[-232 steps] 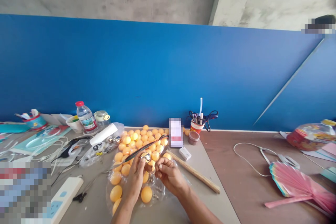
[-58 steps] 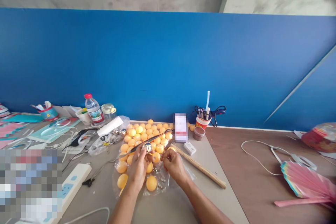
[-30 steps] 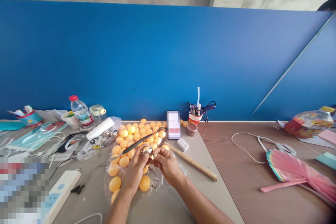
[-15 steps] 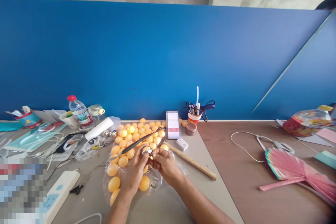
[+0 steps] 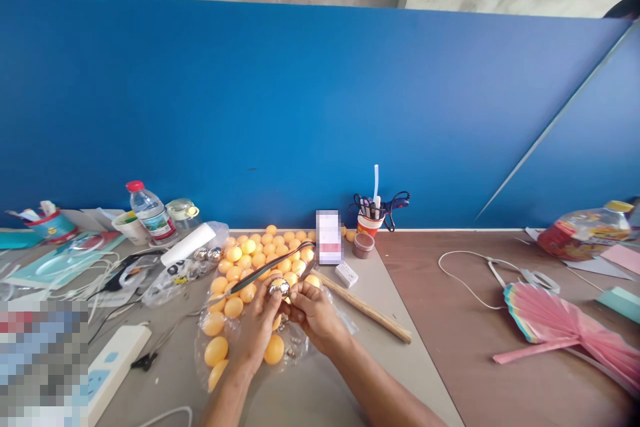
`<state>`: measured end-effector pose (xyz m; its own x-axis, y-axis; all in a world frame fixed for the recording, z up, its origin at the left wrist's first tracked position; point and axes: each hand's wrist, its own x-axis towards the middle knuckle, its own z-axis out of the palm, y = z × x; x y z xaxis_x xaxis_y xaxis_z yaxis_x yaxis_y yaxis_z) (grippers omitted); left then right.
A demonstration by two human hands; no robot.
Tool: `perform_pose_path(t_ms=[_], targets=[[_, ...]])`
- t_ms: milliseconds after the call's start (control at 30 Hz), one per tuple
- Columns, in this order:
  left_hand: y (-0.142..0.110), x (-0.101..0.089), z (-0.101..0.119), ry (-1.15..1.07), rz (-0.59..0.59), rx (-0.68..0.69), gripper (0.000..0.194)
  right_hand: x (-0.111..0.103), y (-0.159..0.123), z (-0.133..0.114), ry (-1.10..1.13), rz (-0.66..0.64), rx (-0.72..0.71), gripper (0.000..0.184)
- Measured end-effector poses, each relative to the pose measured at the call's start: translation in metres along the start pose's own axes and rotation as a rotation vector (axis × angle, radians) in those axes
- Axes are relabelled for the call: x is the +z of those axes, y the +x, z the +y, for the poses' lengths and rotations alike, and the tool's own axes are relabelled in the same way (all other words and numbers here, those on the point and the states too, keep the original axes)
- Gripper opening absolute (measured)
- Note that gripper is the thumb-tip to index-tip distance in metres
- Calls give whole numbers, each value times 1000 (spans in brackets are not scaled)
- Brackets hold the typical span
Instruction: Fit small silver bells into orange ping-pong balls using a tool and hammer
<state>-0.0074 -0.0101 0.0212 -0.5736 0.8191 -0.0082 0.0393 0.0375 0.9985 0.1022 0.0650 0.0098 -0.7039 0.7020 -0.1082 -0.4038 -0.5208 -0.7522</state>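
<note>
A shiny silver ball [image 5: 279,288] sits in the closed fingers of my left hand [image 5: 257,327], thumb against its near side. The fingers of my right hand [image 5: 320,315] are pinched together at the ball's right edge; what they hold, if anything, is too small to make out. Both hands are above a clear plastic bag [image 5: 296,355] on the table. Several orange balls [image 5: 273,349] lie under and behind them. A long dark strap [image 5: 273,268] crosses over these balls behind my hands. A wooden stick [image 5: 373,311] lies just right of my right hand.
Behind the balls stands a phone [image 5: 329,240], with a small white box [image 5: 347,274] and a lidded tub [image 5: 363,246] beside it. Left are a power strip [image 5: 117,370], cables and a water bottle [image 5: 153,217]. A pink fan [image 5: 550,317] lies right. A blue partition [image 5: 300,113] closes the back.
About two seconds ago my right hand was apart from the silver ball; its fingers have since come in to the ball's right edge. Over the last second both hands have stayed nearly still.
</note>
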Motion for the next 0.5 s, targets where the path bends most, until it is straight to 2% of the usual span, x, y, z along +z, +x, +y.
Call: perform_pose_path(t_ms=[133,233,500], targets=[[-2,1,5,90,-10,0,61,1,0,3,-5,32,-41,31],[-3,1,5,123,-7,29,57,3,1,5,-6,75,-61,29],[1,2,-8,139,6,82,51,7,1,8,-38,146,-111,30]])
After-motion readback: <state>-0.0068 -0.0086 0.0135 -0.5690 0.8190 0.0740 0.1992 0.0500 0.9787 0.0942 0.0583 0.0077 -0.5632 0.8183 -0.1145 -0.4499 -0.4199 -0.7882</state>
